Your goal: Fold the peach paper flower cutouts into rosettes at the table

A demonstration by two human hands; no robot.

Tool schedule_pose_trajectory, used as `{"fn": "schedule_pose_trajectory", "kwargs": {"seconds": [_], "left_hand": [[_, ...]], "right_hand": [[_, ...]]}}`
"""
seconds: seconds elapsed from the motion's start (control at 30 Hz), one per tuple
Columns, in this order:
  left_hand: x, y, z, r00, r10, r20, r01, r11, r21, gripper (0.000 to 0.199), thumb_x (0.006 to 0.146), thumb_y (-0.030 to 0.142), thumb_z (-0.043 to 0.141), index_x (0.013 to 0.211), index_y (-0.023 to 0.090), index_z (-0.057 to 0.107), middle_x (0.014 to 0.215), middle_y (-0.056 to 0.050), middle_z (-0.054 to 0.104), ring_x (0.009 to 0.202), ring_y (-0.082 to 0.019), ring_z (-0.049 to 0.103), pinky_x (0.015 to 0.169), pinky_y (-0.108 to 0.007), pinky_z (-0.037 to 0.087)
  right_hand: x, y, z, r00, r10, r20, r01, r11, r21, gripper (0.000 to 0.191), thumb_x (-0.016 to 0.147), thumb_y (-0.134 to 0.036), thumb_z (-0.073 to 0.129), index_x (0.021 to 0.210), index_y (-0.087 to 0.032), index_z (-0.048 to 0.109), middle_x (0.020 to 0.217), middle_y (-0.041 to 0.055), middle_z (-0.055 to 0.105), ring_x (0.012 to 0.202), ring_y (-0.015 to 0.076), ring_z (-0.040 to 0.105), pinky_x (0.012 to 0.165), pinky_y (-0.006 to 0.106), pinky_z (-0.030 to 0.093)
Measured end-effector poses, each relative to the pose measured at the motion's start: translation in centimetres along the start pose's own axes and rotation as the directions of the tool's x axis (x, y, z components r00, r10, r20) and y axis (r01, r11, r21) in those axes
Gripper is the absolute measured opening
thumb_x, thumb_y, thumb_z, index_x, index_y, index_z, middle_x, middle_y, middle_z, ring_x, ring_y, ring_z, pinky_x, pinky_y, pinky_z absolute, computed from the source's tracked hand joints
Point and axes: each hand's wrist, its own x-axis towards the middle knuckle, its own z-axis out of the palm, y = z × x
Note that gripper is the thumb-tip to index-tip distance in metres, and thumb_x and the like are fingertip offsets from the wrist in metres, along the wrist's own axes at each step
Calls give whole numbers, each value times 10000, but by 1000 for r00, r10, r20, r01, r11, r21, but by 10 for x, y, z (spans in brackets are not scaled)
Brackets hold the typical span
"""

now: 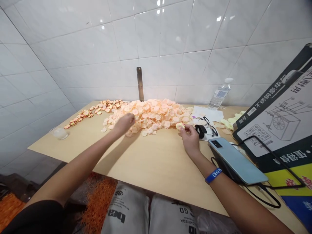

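Observation:
My right hand point(191, 140) pinches a small scalloped petal disc point(180, 126), pale yellow with a reddish edge, between thumb and fingers. At the left front of a big heap of pale pink and cream petal discs point(158, 112), my left hand point(124, 124) is closed, its fingers curled in. Whatever it may hold is hidden. Behind and left of the heap lie yellow discs with dark red rims point(85, 113), in a loose row. A small clear dish with something whitish point(58, 132) sits at the table's left edge.
On the right are a water bottle point(220, 94), eyeglasses point(211, 128), a black wristwatch point(200, 131), a light blue phone point(240, 161) with a cable and a large printed box point(275, 120). A metal bracket point(139, 84) stands against the tiled wall. Sacks point(126, 208) lie below the wooden table point(146, 162).

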Motion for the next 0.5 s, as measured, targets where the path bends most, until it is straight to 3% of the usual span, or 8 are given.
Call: {"fn": "schedule_pose_trajectory", "kwargs": {"seconds": [0.07,0.13,0.23,0.3,0.37,0.43,0.5], "left_hand": [[22,-18,-25,981,-83,-175,80,997,-21,176,856,199,425,780,171,581,818,-88,631,766,-196,570,705,-293,425],[41,-38,-42,948,-208,-242,207,978,-30,187,860,229,432,765,169,581,796,-91,646,771,-204,574,711,-296,421],[51,-62,-45,917,-384,-113,376,923,-80,245,875,355,477,896,153,614,930,-122,681,874,-235,600,771,-318,444],[44,-63,-35,908,-415,-67,408,908,-98,366,864,430,520,1055,128,602,1138,-170,646,1061,-284,574,889,-366,442],[26,-47,-18,911,-379,-163,364,924,-113,446,878,431,512,1174,102,563,1306,-206,552,1240,-316,477,1014,-417,390],[2,-13,1,924,-265,-275,235,962,-137,414,910,388,468,1205,114,563,1363,-190,511,1303,-304,429,1073,-431,359],[-23,31,20,986,-36,-162,6,983,-184,349,933,368,436,1145,153,612,1306,-149,572,1262,-265,490,1065,-405,393]], "right_hand": [[0,0,0,1000,-7,4,7,1000,1,256,783,-433,590,851,-186,577,818,38,596,777,186,571,639,330,531],[0,-1,1,1000,-16,4,16,1000,-2,252,775,-430,592,843,-188,577,802,34,598,761,185,572,634,328,525],[1,-2,0,1000,-27,-1,27,1000,-12,245,777,-427,586,833,-188,575,803,38,606,763,187,574,654,334,520],[0,-3,0,1000,-28,-12,28,999,-21,239,776,-423,581,830,-190,569,805,40,605,766,188,571,661,334,516],[0,-4,0,999,-29,-28,28,999,-27,233,773,-417,576,836,-192,561,805,38,598,770,188,569,661,327,511],[1,-4,0,999,-22,-46,21,1000,-17,237,783,-420,560,857,-195,550,813,36,589,774,185,567,651,314,504],[2,-4,0,998,-3,-66,3,1000,3,240,806,-432,532,875,-201,530,810,29,572,754,177,562,637,301,493]]}}
